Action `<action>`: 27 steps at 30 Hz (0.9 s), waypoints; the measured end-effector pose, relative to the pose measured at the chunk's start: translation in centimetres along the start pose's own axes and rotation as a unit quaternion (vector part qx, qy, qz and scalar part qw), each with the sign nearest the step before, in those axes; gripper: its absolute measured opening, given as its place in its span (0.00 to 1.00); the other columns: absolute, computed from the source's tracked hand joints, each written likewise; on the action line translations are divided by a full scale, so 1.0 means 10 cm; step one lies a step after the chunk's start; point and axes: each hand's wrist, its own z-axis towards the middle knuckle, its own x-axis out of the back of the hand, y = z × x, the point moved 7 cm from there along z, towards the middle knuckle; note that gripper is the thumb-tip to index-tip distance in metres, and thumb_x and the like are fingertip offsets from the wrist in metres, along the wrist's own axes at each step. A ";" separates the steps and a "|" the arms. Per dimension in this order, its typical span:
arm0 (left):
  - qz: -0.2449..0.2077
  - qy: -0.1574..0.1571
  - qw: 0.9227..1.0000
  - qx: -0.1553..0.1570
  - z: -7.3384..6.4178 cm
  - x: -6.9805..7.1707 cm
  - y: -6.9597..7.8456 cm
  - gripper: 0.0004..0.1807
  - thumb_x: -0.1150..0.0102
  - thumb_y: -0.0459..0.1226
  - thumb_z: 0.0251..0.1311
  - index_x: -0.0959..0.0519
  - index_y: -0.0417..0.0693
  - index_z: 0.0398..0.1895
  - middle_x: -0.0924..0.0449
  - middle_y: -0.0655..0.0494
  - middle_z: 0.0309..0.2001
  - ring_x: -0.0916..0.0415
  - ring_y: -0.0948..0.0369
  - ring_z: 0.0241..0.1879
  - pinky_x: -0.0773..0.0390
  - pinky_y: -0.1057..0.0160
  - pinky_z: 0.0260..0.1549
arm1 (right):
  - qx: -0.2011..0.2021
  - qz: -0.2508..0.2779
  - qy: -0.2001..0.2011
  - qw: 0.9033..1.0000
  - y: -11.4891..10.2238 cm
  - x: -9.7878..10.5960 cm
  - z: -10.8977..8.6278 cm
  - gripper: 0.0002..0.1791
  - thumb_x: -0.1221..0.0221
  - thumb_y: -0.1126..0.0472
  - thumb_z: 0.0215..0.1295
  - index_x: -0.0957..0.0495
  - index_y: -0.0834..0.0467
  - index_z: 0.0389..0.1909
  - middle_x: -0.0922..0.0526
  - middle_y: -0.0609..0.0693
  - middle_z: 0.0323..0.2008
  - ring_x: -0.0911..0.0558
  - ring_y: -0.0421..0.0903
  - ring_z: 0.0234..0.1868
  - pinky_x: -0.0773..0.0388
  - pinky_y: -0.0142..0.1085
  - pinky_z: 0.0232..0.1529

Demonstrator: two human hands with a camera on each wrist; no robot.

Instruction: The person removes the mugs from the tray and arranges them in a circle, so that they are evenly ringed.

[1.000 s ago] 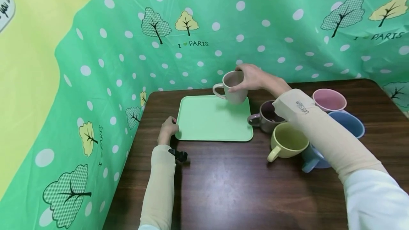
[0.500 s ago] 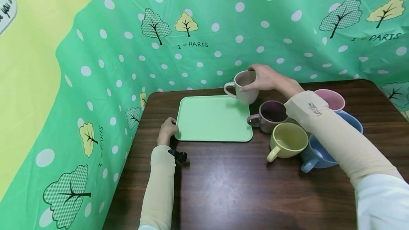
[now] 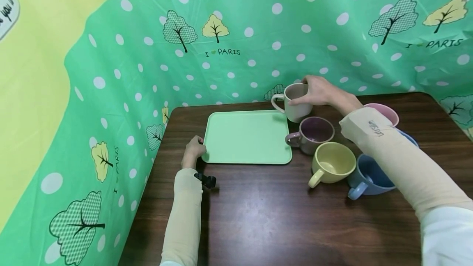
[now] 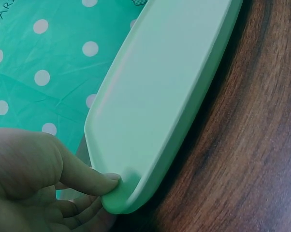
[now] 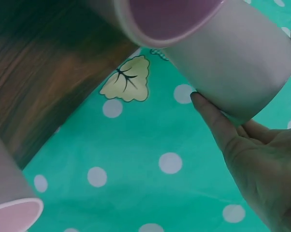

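At the left end of the pale green tray (image 3: 245,136), my left hand (image 3: 194,150) pinches the near corner. The left wrist view shows the thumb (image 4: 99,181) on top of the rim and fingers curled beneath. My right hand (image 3: 321,92) grips an off-white mug (image 3: 294,110) from its right side, handle pointing left. It is upright just past the tray's far right corner, behind a purple mug (image 3: 308,144). In the right wrist view, fingers spread around the pale mug body (image 5: 237,63), and the purple mug's rim (image 5: 150,41) overlaps it.
A yellow mug (image 3: 332,173) stands nearer than the purple one, with a blue mug (image 3: 371,184) to its right. The right sleeve (image 3: 391,155) partly covers a pink mug (image 3: 384,112) and another blue one. Dotted cloth (image 3: 229,77) borders the dark wooden table (image 3: 251,216).
My right hand has carried the off-white mug rightward, from over the tray's far right corner to just beyond it. The left hand and tray have stayed in place.
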 end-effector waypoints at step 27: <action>0.001 -0.005 1.000 -0.005 0.00 -0.01 0.00 0.19 0.60 0.32 0.61 0.35 0.47 0.56 0.33 0.41 0.56 0.34 0.49 0.44 0.35 0.56 0.36 | -0.037 -0.013 -0.032 0.999 0.40 -0.02 -0.24 0.50 0.35 0.33 0.48 0.34 0.72 0.55 0.25 0.68 0.46 0.26 0.59 0.44 0.28 0.49 0.43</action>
